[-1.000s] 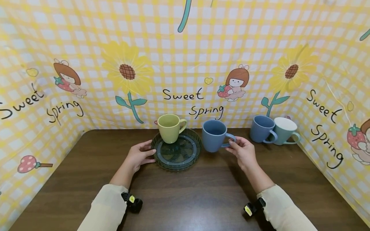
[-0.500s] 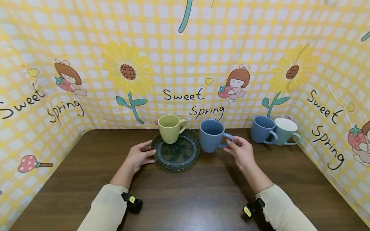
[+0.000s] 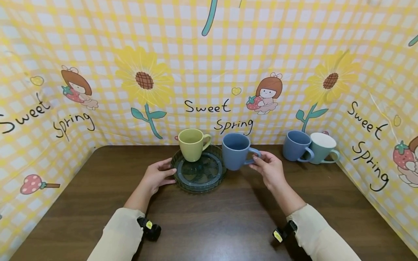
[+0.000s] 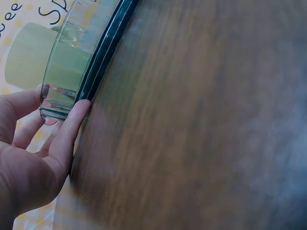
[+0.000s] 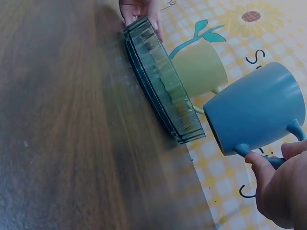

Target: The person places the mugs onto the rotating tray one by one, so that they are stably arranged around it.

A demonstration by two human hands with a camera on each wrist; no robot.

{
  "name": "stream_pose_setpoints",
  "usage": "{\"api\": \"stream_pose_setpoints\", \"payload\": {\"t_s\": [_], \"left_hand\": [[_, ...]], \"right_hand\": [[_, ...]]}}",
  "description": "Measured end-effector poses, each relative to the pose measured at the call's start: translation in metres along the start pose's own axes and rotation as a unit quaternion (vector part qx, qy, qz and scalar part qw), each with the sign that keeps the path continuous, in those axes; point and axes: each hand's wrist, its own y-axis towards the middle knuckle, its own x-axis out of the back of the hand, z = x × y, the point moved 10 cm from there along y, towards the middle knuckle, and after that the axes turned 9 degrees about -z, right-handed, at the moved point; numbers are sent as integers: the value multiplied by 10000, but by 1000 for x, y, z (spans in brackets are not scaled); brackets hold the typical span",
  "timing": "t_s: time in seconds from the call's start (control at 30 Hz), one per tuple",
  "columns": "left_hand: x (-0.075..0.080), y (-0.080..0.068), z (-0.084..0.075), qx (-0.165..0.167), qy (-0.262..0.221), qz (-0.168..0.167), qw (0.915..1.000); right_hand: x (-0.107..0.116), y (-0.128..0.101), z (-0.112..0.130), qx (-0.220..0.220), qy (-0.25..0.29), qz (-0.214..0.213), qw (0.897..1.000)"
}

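Observation:
My left hand holds the left edge of a round, see-through dark green tray, thumb at the rim and a finger low by the base. Inside the tray, toward its back left, stands a yellow-green mug, its handle to the right. My right hand pinches the handle of a blue mug, which is upright and overlaps the tray's right rim in the head view. From the right wrist, the blue mug appears raised above the tabletop, near the tray wall.
Another blue mug and a pale green mug with a white inside stand side by side at the back right of the brown wooden table. A yellow checked cloth walls in the back and both sides.
My right hand has carried the blue mug a little leftward, from beside the tray to over its right rim. The left hand, tray and yellow-green mug have stayed in place.

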Motion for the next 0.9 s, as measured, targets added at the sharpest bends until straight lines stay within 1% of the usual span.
{"api": "stream_pose_setpoints", "payload": {"t_s": [0.4, 0.9], "left_hand": [[-1, -2, -1, -82, -23, -64, 9999], [-2, -4, -2, -144, -73, -113, 9998]], "right_hand": [[-12, 0, -3, -9, 90, -65, 9999], [-20, 3, -9, -72, -12, -253, 9997]]}}
